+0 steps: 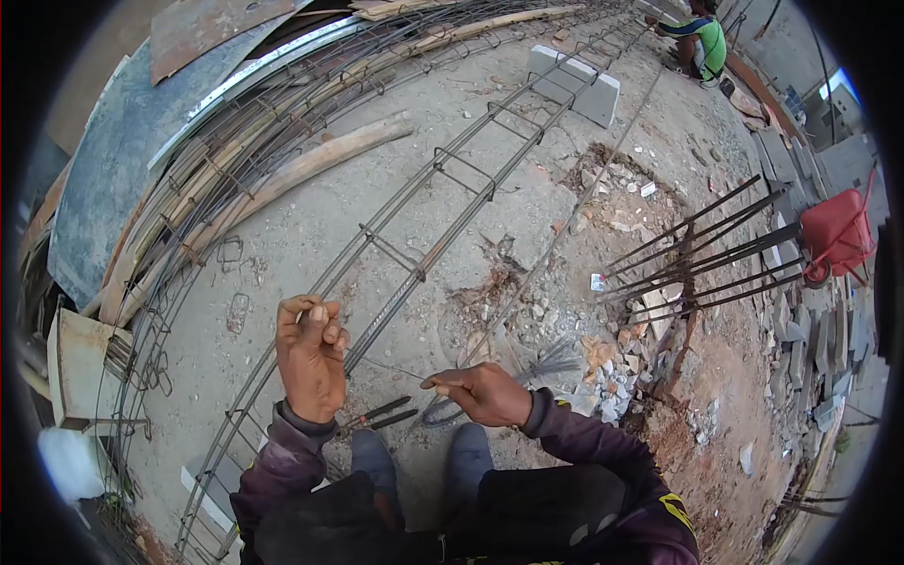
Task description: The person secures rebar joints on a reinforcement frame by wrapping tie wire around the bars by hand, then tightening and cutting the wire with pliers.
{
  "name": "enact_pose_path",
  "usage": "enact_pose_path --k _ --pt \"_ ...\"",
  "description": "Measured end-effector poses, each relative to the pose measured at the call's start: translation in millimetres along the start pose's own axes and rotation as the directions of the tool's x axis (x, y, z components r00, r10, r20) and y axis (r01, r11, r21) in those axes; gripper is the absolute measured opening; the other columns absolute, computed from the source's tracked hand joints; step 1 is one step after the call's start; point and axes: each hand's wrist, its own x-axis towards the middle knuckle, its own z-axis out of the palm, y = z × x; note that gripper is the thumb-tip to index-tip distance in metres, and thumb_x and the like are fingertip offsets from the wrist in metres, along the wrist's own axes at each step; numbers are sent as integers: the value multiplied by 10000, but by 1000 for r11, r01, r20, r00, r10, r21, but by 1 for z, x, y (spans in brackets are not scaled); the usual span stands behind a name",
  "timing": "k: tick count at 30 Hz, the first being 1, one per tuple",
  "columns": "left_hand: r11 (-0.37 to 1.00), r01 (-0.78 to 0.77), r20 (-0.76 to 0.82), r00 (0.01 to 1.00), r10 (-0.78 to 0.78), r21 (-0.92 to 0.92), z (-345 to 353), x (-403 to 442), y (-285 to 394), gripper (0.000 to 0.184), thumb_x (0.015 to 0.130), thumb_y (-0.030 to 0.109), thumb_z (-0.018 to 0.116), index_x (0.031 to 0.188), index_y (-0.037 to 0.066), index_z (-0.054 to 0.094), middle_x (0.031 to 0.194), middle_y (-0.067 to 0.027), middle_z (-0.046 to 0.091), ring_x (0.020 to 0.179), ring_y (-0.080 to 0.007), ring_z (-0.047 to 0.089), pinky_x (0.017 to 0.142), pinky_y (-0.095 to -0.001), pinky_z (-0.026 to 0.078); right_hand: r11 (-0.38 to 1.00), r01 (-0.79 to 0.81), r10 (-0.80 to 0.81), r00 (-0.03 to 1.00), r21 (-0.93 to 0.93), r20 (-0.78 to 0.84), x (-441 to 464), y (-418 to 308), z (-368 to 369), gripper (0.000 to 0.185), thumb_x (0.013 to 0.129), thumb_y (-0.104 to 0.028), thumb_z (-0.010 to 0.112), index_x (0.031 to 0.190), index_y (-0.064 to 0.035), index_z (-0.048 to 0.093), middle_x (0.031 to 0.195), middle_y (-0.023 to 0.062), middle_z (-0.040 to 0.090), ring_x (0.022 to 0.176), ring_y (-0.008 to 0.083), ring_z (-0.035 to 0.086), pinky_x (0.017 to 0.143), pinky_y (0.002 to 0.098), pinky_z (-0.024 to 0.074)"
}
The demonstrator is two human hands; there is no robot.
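Observation:
My left hand (312, 356) is raised over the near part of a long rebar cage (438, 247), its fingers curled and pressed together; what they hold, if anything, is too small to tell. To the right, my right hand (482, 394) pinches a thin wire (400, 370) that runs leftward toward the cage. Below the right hand a bundle of thin wire (546, 365) lies on the ground. Pliers with dark handles (381, 412) rest on the ground between the hands, near my shoes. The cage lies across a light block (576, 87) at its far end.
Vertical rebars (702, 250) stick out at the right beside rubble (603, 377). A red wheelbarrow (836, 231) stands behind them. More rebar cages and wooden poles (311, 165) lie at the left, near a pale box (80, 363). Another person (702, 42) crouches at the far right.

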Motion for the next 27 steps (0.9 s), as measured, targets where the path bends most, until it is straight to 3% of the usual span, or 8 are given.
enact_pose_path --k 2,5,8,13,14,18,21,27 --pt "996 21 23 999 -23 89 -4 -12 -7 81 978 57 566 1050 71 532 956 -98 634 718 -105 578 656 -285 512 998 -67 70 967 -19 247 15 -4 -13 298 959 -106 582 1247 -53 637 917 178 716 762 288 705 700 398 544" --pt "978 16 52 998 -27 209 -13 -24 -29 87 981 71 562 1056 59 519 973 -105 643 822 -145 642 740 -300 546 900 242 -204 969 362 -140 39 -14 31 325 988 -147 570 1294 -40 599 958 135 720 762 251 704 702 404 551" --pt "963 27 68 997 -47 269 -25 -35 -33 98 986 74 552 1065 35 509 976 -126 646 923 -202 673 813 -325 556 694 -139 130 989 706 67 58 -31 50 325 1011 -180 560 1295 -22 584 895 54 684 706 116 622 666 288 519" --pt "969 40 -62 998 -25 245 -56 -44 -15 88 983 63 548 1055 23 515 990 -160 673 953 -204 677 847 -324 551 660 -166 87 986 733 145 93 -37 72 252 1013 -169 541 1183 -13 644 712 -7 589 591 55 508 535 241 425" --pt "964 17 -60 998 -1 267 -65 -46 -13 82 977 58 556 1045 27 522 994 -159 682 944 -188 674 829 -310 546 833 -167 72 978 528 195 95 -36 68 248 1010 -146 529 1183 -8 640 706 -7 576 576 58 494 522 245 412" --pt "987 41 -91 995 -27 155 -71 -58 -25 101 972 67 571 1059 24 544 1026 -132 683 917 -157 655 820 -285 518 613 -227 123 974 757 193 93 -47 77 209 988 -92 542 1145 7 638 717 -15 569 577 45 480 526 236 393" --pt "940 219 -65 976 -209 263 -91 -71 -9 189 943 93 625 1113 23 580 1042 -109 682 954 -157 637 870 -332 500 710 -291 166 954 641 249 80 -24 101 169 980 -58 534 1096 12 636 731 -33 559 589 18 458 521 217 371" --pt "528 109 -118 993 -16 842 -126 -73 28 318 908 64 617 1222 20 598 1162 -67 652 962 -139 613 856 -309 492 735 -351 267 936 581 228 55 17 146 132 960 -28 520 1022 13 630 755 -36 553 627 1 421 530 203 343"
